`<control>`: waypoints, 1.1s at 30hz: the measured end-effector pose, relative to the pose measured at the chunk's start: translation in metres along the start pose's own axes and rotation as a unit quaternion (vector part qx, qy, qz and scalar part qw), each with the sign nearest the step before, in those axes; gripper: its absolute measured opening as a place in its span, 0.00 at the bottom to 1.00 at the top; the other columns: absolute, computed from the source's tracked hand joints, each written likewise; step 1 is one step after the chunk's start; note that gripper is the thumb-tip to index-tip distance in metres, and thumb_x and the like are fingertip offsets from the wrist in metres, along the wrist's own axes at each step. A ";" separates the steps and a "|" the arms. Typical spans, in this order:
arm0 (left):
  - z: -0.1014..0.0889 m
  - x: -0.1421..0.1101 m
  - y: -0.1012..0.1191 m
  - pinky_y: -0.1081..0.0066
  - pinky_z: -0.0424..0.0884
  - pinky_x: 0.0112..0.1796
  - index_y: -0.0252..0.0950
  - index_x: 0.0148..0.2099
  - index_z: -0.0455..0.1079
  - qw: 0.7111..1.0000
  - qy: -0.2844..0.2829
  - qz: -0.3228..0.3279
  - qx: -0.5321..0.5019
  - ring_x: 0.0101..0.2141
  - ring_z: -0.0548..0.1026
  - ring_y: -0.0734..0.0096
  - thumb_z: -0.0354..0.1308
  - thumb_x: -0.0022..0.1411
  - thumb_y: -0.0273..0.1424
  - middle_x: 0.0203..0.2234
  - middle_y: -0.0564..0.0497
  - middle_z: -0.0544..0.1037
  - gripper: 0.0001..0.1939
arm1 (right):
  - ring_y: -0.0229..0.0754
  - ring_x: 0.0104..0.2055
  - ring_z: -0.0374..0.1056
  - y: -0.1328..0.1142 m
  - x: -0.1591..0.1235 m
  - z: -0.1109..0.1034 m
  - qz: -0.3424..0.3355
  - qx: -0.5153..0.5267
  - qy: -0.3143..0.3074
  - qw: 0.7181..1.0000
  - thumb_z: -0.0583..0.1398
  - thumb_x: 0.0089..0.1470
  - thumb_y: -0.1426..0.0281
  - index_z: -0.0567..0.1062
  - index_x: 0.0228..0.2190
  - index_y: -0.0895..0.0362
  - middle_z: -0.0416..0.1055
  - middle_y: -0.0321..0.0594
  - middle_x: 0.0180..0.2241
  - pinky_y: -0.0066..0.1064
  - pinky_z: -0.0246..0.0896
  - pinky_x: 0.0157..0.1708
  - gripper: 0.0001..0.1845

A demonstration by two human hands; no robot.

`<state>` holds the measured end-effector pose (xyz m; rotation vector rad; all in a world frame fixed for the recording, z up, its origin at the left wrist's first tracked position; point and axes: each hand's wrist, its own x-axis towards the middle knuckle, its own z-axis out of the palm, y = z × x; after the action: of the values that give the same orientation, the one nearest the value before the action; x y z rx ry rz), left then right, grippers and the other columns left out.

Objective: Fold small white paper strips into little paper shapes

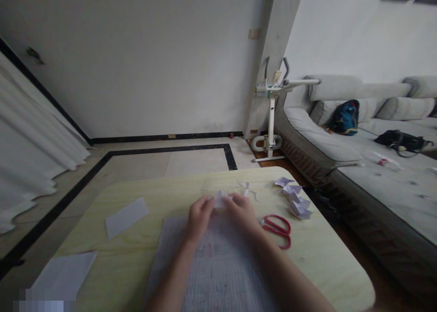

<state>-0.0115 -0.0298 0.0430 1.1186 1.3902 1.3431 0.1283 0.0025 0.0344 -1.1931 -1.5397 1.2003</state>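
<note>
Between my two hands is a small folded piece of white paper (pixel 220 199), held above the far edge of a large printed sheet (pixel 218 262). My left hand (pixel 200 214) pinches its left side with thumb and fingers. On the other side, my right hand (pixel 241 210) pinches the right edge. Just beyond my right hand lie thin paper strips (pixel 246 189). Red-handled scissors (pixel 278 230) rest to the right of my right wrist, their blades partly hidden. Several folded paper shapes (pixel 296 200) stand in a row at the table's right.
The pale wooden table (pixel 327 262) has rounded corners. On its left lie a white paper piece (pixel 126 217) and another sheet (pixel 64 275) near the edge. A grey sofa (pixel 382 175) with a blue backpack (pixel 345 117) stands to the right, beside a white exercise machine (pixel 272 120).
</note>
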 end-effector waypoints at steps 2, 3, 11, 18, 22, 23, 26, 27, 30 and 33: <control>0.000 0.000 0.001 0.77 0.63 0.22 0.33 0.29 0.69 1.000 -0.002 -0.012 -0.013 0.20 0.69 0.74 0.56 0.53 0.40 0.18 0.54 0.72 0.14 | 0.36 0.23 0.63 0.002 0.000 0.000 -0.003 -0.003 0.008 1.000 0.55 0.51 0.59 0.74 0.23 0.60 0.68 0.35 0.20 0.24 0.55 0.22 0.18; 0.000 -0.001 0.001 0.77 0.63 0.22 0.33 0.30 0.70 1.000 -0.009 -0.018 -0.016 0.20 0.69 0.74 0.57 0.52 0.40 0.18 0.54 0.72 0.14 | 0.36 0.24 0.63 0.002 0.000 0.001 -0.005 -0.004 0.011 1.000 0.55 0.51 0.59 0.74 0.23 0.60 0.68 0.36 0.20 0.24 0.55 0.22 0.18; -0.001 0.000 -0.005 0.77 0.61 0.21 0.32 0.26 0.69 1.000 -0.012 -0.006 0.026 0.19 0.67 0.75 0.56 0.52 0.42 0.16 0.54 0.71 0.17 | 0.36 0.24 0.64 0.001 -0.001 0.001 -0.007 -0.008 0.004 1.000 0.56 0.51 0.60 0.74 0.24 0.59 0.69 0.36 0.21 0.24 0.55 0.23 0.16; -0.001 0.001 -0.008 0.76 0.63 0.22 0.32 0.26 0.69 0.999 -0.014 0.006 0.039 0.20 0.69 0.73 0.57 0.52 0.43 0.16 0.53 0.71 0.18 | 0.37 0.26 0.65 -0.004 -0.002 0.001 0.009 0.001 -0.015 1.000 0.58 0.48 0.65 0.75 0.27 0.60 0.71 0.36 0.23 0.24 0.57 0.24 0.11; 0.000 0.000 -0.008 0.76 0.62 0.21 0.32 0.26 0.69 0.999 -0.006 -0.003 0.034 0.19 0.69 0.73 0.57 0.51 0.44 0.16 0.53 0.71 0.18 | 0.37 0.26 0.65 -0.006 -0.002 0.000 0.005 -0.013 -0.008 1.000 0.57 0.48 0.67 0.75 0.26 0.60 0.71 0.36 0.23 0.24 0.57 0.24 0.10; 0.000 0.000 -0.007 0.76 0.62 0.21 0.32 0.26 0.69 1.000 -0.007 -0.006 0.029 0.19 0.69 0.73 0.57 0.51 0.44 0.16 0.53 0.71 0.18 | 0.37 0.26 0.65 -0.006 -0.002 0.000 0.003 -0.012 -0.010 1.000 0.57 0.48 0.67 0.75 0.26 0.59 0.71 0.36 0.23 0.24 0.57 0.24 0.10; 0.000 -0.001 -0.002 0.77 0.63 0.22 0.32 0.27 0.69 1.000 -0.017 -0.012 0.007 0.20 0.69 0.73 0.58 0.51 0.43 0.17 0.53 0.72 0.16 | 0.37 0.26 0.65 -0.005 -0.001 0.000 0.002 -0.005 -0.012 1.000 0.56 0.48 0.67 0.75 0.27 0.59 0.71 0.36 0.23 0.24 0.58 0.24 0.10; 0.000 -0.001 -0.001 0.77 0.63 0.22 0.32 0.26 0.69 1.000 -0.018 -0.011 0.002 0.20 0.69 0.73 0.58 0.51 0.42 0.17 0.54 0.71 0.16 | 0.37 0.26 0.65 -0.004 -0.001 0.000 0.003 -0.001 -0.012 1.000 0.56 0.49 0.67 0.75 0.27 0.59 0.71 0.36 0.23 0.24 0.58 0.24 0.10; -0.001 -0.002 0.001 0.77 0.63 0.22 0.33 0.25 0.68 1.000 -0.012 -0.005 0.005 0.20 0.69 0.73 0.58 0.51 0.41 0.16 0.55 0.70 0.15 | 0.37 0.25 0.65 -0.002 0.000 0.000 0.013 0.016 -0.017 1.000 0.56 0.49 0.67 0.75 0.28 0.60 0.71 0.36 0.22 0.24 0.57 0.24 0.10; -0.001 -0.002 -0.002 0.77 0.62 0.22 0.33 0.26 0.68 1.000 -0.005 -0.004 0.011 0.21 0.70 0.73 0.57 0.52 0.40 0.16 0.55 0.70 0.14 | 0.36 0.24 0.64 -0.002 -0.001 0.000 0.020 0.035 -0.029 0.999 0.56 0.49 0.66 0.74 0.27 0.60 0.70 0.35 0.22 0.24 0.57 0.23 0.10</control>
<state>-0.0119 -0.0316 0.0410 1.1324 1.4039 1.3169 0.1284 0.0018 0.0366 -1.1567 -1.5109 1.3143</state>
